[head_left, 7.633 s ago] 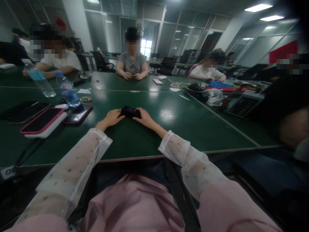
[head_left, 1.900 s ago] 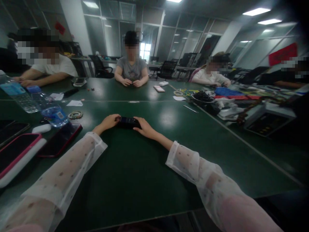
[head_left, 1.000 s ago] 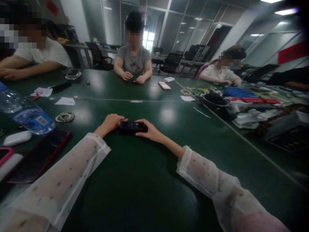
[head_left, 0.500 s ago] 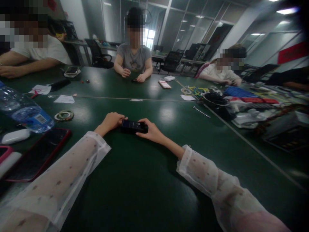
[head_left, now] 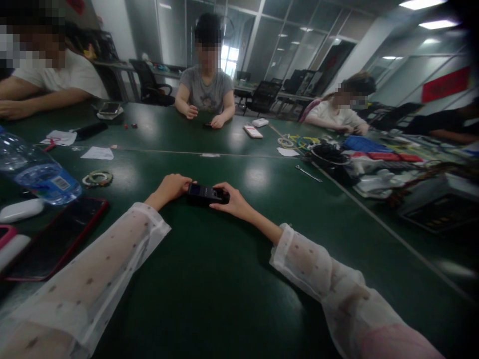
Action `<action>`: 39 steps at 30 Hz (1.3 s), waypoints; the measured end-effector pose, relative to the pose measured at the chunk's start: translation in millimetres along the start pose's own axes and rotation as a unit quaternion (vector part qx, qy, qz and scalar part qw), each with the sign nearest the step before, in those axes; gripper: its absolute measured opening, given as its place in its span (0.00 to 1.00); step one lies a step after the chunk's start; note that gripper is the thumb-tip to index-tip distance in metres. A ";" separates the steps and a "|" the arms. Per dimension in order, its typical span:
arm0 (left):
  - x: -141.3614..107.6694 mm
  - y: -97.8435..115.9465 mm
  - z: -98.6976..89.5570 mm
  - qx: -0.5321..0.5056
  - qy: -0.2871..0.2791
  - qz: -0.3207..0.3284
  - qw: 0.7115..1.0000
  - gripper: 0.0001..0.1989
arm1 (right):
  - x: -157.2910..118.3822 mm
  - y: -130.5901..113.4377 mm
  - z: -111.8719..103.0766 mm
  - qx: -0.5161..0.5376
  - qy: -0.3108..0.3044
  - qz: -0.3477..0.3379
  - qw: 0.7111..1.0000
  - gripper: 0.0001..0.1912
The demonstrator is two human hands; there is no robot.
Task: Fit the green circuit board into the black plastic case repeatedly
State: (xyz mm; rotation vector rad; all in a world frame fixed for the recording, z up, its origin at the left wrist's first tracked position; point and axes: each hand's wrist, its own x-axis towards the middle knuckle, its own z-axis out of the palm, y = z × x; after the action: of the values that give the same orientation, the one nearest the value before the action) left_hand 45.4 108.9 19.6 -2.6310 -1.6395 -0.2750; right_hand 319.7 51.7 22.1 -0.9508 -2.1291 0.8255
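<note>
Black device (head_left: 203,193) at 12 o'clock, on or just over the tabletop (head_left: 209,284); handling under way.
Right hand (head_left: 236,203): grip closed round the device's 3 o'clock end. Left hand (head_left: 171,189): fingers at its 9 o'clock end, firmness can't tell. Hold looks settled, release not yet done; further progress unreadable. Containers: clear bottle (head_left: 41,172), 10 o'clock, fill level unclear; white case (head_left: 21,211) beside it, contents hidden.

Black device (head_left: 202,195) — white, dark-dotted sleeves (head_left: 108,257)
</note>
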 end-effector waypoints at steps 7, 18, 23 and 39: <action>-0.1 -0.3 -0.4 -0.005 -0.003 0.004 1.000 0.24 | 0.6 -2.5 0.7 -0.007 0.004 -0.007 1.000 0.28; -1.6 3.3 -7.2 0.017 -0.026 -0.009 0.999 0.12 | 0.6 -4.5 0.3 -0.023 0.029 -0.022 0.999 0.27; -1.0 0.5 -4.9 0.018 -0.026 -0.001 0.999 0.11 | 3.3 -8.6 -3.0 -0.016 0.052 -0.035 0.998 0.27; -0.5 3.7 -6.1 -0.007 -0.010 0.004 1.000 0.25 | 12.6 44.0 -22.4 -0.074 0.223 0.061 0.970 0.29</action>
State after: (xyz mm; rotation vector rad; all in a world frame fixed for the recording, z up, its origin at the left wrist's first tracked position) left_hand 47.6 106.1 25.7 -2.6590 -1.6386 -0.2618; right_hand 347.1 91.5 6.0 -1.2250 -1.7714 0.4557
